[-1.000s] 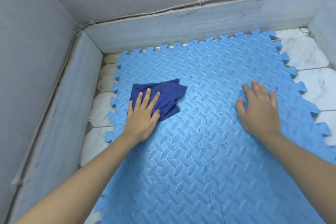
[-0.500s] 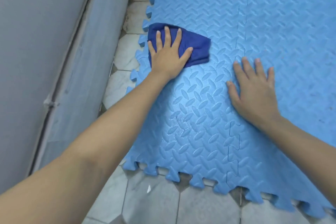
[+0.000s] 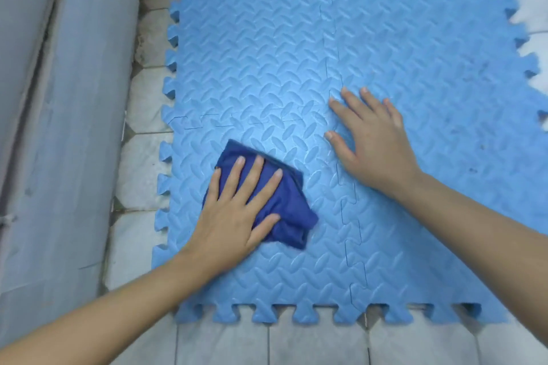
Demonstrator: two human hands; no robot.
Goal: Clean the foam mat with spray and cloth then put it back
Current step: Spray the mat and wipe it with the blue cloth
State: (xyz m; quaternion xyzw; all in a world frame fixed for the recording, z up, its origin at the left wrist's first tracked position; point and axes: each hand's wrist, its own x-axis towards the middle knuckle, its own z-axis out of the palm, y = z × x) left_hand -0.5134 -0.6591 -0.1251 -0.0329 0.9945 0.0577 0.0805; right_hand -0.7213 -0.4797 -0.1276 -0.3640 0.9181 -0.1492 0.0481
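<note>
Wiping the blue foam mat with a dark cloth, one palm bracing the surface.

The interlocking foam mat [image 3: 385, 38] lies flat on the tiled floor [image 3: 296, 344], filling the view from centre out to 3 o'clock, with a grey wall [image 3: 44, 98] running along 9 o'clock. The left hand [image 3: 237, 216], toward 7 o'clock, presses a bunched navy cloth [image 3: 290, 210] onto the mat with fingers straight and spread wide; the flat palm probably spreads pressure over the cloth for scrubbing. The right hand [image 3: 373, 145], just right of centre, rests flat on bare foam beside a tile seam, fingers extended and slightly apart, holding nothing; it likely pins the light mat so it cannot slide or come apart at the joints. Faint dark smudges show toward 3 o'clock, so that side seems still unwiped. No spray bottle is in view.
</note>
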